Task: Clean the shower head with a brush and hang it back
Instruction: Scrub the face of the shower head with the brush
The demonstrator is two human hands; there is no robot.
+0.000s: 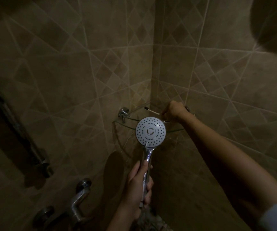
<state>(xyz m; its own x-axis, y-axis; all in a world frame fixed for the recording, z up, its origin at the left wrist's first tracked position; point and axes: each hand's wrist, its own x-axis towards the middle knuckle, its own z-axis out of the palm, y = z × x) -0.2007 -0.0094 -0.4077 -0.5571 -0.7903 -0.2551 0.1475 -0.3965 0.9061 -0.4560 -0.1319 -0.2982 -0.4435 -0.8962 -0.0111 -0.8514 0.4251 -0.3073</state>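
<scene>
Glass corner shelf [126, 119] lies just under the right grip [174, 109], which is closed on the white end of a toothbrush [151, 110], its bristles out to the grip's left. Below it, the left grip [138, 184] is curled round the chrome handle of the shower head [150, 132]. The thin brush could slip from so light a hold, or knock the shelf's edge when lifted.

Counted: there was 1 shower head [150, 132], 1 brush [151, 110] & 2 hands, i.e. left hand [138, 184] + right hand [174, 110]. Also 1 glass corner shelf [127, 118], 1 chrome bracket [123, 112] plainly seen, 1 wall tap [77, 202], 1 metal rail [17, 130], 2 tiled walls [51, 72].
</scene>
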